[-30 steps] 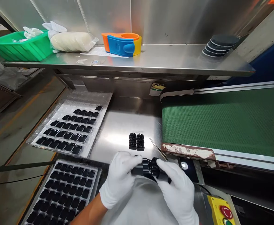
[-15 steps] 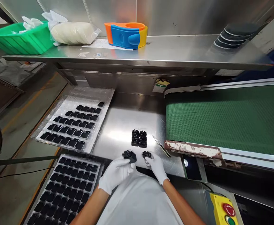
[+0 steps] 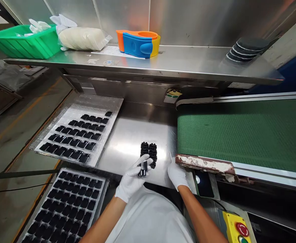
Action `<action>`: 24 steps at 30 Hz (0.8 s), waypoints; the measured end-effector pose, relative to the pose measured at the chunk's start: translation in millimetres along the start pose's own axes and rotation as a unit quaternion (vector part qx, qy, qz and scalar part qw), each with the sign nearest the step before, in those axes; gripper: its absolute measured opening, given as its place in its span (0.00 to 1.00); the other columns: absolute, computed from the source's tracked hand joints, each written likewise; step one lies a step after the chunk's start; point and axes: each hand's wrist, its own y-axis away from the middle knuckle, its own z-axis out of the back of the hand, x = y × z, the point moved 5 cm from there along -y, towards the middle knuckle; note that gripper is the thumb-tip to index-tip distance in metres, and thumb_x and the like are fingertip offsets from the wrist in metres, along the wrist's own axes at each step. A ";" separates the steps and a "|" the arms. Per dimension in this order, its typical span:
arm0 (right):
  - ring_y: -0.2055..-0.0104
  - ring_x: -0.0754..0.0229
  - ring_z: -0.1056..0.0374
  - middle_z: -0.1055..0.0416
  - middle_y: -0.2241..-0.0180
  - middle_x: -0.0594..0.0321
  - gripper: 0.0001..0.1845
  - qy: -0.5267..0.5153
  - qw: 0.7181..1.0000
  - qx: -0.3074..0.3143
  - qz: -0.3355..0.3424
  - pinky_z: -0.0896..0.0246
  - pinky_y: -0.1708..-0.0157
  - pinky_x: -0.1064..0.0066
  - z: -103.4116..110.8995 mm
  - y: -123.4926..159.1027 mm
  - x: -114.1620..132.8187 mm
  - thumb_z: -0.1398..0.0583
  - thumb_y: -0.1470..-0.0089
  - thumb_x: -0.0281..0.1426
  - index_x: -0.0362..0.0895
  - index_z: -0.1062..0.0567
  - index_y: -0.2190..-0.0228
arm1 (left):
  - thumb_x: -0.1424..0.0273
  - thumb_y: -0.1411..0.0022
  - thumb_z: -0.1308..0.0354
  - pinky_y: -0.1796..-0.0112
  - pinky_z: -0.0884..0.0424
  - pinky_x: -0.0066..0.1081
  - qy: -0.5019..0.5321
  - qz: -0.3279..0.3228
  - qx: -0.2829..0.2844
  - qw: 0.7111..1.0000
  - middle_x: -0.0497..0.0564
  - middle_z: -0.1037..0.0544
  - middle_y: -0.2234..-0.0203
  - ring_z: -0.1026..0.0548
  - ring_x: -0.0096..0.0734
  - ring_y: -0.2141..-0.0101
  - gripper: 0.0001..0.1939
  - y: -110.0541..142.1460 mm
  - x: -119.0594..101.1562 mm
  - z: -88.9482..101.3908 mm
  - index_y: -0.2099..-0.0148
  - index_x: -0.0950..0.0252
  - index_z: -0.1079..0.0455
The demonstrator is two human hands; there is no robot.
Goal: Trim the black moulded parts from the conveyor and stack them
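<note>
My left hand (image 3: 130,180), in a white glove, pinches a small glossy black molded part (image 3: 143,168) between thumb and fingers, just in front of two short columns of similar black parts (image 3: 153,153) on the steel table. My gloved right hand (image 3: 177,173) is at the table's right side, by the corner of the conveyor. Its fingers are curled over a slim pointed metal tool (image 3: 170,154), whose tip shows beyond them. The hand covers the rest of that tool, and its exact kind cannot be made out.
On the left lie a sheet with rows of black parts (image 3: 72,131) and a filled tray (image 3: 103,184). A green conveyor belt (image 3: 239,131) stands right, with a phone-like device (image 3: 204,184) and yellow emergency-stop box (image 3: 236,227) below. A steel shelf (image 3: 188,62) crosses the back.
My right hand has let go of its black part, now in the columns, and moved right onto the metal tool. My left hand has moved slightly forward and turned its part.
</note>
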 end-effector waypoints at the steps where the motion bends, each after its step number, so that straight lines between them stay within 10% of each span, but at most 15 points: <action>1: 0.65 0.46 0.28 0.26 0.71 0.42 0.17 -0.009 1.000 0.008 -0.002 0.38 0.60 0.57 0.8 2.0 2.9 0.48 0.44 0.26 0.33 0.24 0.59 | 0.75 0.53 0.30 0.65 0.31 0.20 0.008 -0.005 -0.002 1.000 0.53 0.23 0.58 0.25 0.24 0.62 0.25 -2.2 1.8 -1.8 0.51 0.66 0.28; 6: 0.80 0.60 0.36 0.30 0.79 0.61 0.20 -0.117 0.988 0.056 0.077 0.38 0.74 0.68 19.7 56.3 24.4 0.49 0.39 0.37 0.40 0.24 0.56 | 0.68 0.56 0.26 0.66 0.29 0.27 -0.121 -0.038 0.035 0.991 0.52 0.21 0.65 0.23 0.28 0.68 0.24 7.4 -2.7 -31.3 0.55 0.65 0.25; 10: 0.76 0.62 0.34 0.30 0.77 0.65 0.25 -0.206 0.956 0.057 0.203 0.34 0.71 0.69 85.3 112.0 40.4 0.54 0.34 0.40 0.45 0.29 0.45 | 0.71 0.63 0.23 0.58 0.28 0.36 -0.383 -0.047 0.009 0.923 0.54 0.19 0.66 0.22 0.40 0.62 0.23 33.9 -18.2 -53.5 0.61 0.66 0.23; 16: 0.76 0.63 0.37 0.28 0.75 0.66 0.19 0.026 0.839 -0.124 0.529 0.47 0.76 0.70 188.5 153.7 98.1 0.47 0.36 0.33 0.50 0.30 0.45 | 0.64 0.62 0.23 0.56 0.30 0.38 -0.575 -0.090 0.075 0.810 0.53 0.21 0.63 0.24 0.40 0.61 0.23 49.1 -23.2 -74.0 0.62 0.64 0.24; 24: 0.84 0.60 0.50 0.39 0.84 0.66 0.18 0.223 0.784 -0.167 0.555 0.69 0.78 0.63 194.4 164.2 122.7 0.49 0.43 0.26 0.46 0.25 0.54 | 0.59 0.58 0.26 0.51 0.32 0.39 -0.614 -0.132 0.130 0.767 0.54 0.22 0.60 0.26 0.41 0.55 0.24 46.7 -15.9 -83.8 0.60 0.62 0.27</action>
